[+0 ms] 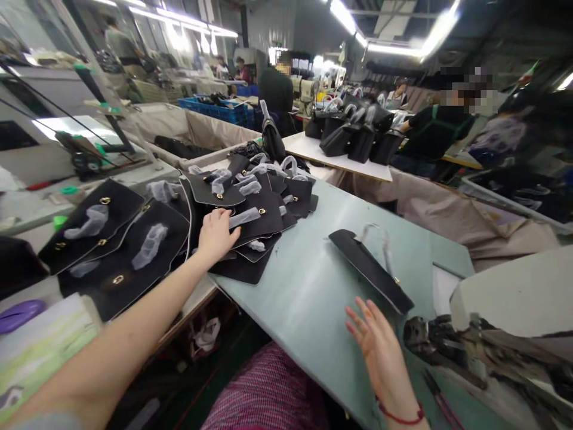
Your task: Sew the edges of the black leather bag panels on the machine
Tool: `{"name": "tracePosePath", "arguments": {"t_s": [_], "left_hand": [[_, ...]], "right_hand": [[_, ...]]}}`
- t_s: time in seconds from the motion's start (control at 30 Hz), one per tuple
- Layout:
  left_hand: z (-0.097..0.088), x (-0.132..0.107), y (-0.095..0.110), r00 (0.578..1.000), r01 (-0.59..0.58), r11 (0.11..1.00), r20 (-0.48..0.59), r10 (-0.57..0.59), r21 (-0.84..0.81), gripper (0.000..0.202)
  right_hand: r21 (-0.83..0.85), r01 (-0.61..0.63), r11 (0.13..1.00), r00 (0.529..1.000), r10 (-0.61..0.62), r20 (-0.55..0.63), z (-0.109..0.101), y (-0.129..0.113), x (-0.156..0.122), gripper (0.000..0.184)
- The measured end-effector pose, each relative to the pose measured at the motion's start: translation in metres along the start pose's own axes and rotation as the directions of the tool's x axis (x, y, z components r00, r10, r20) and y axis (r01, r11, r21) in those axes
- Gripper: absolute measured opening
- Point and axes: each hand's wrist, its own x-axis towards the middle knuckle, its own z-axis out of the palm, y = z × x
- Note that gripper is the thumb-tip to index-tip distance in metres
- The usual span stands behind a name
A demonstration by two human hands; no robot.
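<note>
Big pale green desk (308, 298) here, with a heap of black leather bag flaps (255, 221) with gold clasps (262, 211) piled on it and one lone black panel (373, 272) lying apart. Left grip (217, 236) rested open on the heap, gripping nothing; right grip (380, 358) was spread open and empty just beside the panel, red bracelet (400, 414) on the wrist.

Left arm (111, 340) stretching forward, left hand (217, 236) lying palm down, fingers curving; right hand (380, 352) holding open, fingers spreading, red cord (400, 415) circling right wrist (396, 397).
</note>
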Motion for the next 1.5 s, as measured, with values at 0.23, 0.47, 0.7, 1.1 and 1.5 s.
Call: {"name": "tracePosePath", "arguments": {"t_s": [0.23,0.47,0.7,1.1,1.5], "left_hand": [[-0.002,0.036,-0.001,0.985,-0.065,0.998,0.159,0.067,-0.019,0.033],[-0.058,0.007,0.114,0.914,-0.235,0.775,0.139,0.382,-0.587,0.039],[-0.061,-0.082,0.189,0.758,0.235,0.576,0.519,0.396,-0.783,0.045],[-0.037,-0.21,0.145,0.746,0.203,0.628,0.534,0.397,-0.751,0.076],[-0.035,-0.258,0.175,0.151,0.988,-0.02,0.977,0.148,-0.15,0.035]], "right_hand": [[-0.118,-0.159,0.98,0.977,0.139,-0.163,-0.049,0.08,-0.074,0.058],[-0.193,-0.068,0.979,0.996,0.054,-0.077,-0.052,0.082,-0.083,0.057],[-0.129,0.141,0.982,0.945,-0.094,0.313,-0.019,0.06,-0.113,0.085],[0.137,-0.02,0.99,0.995,0.005,0.104,-0.007,0.054,-0.095,0.037],[0.098,-0.077,0.992,0.965,0.049,0.259,-0.007,0.023,-0.096,0.035]]}}
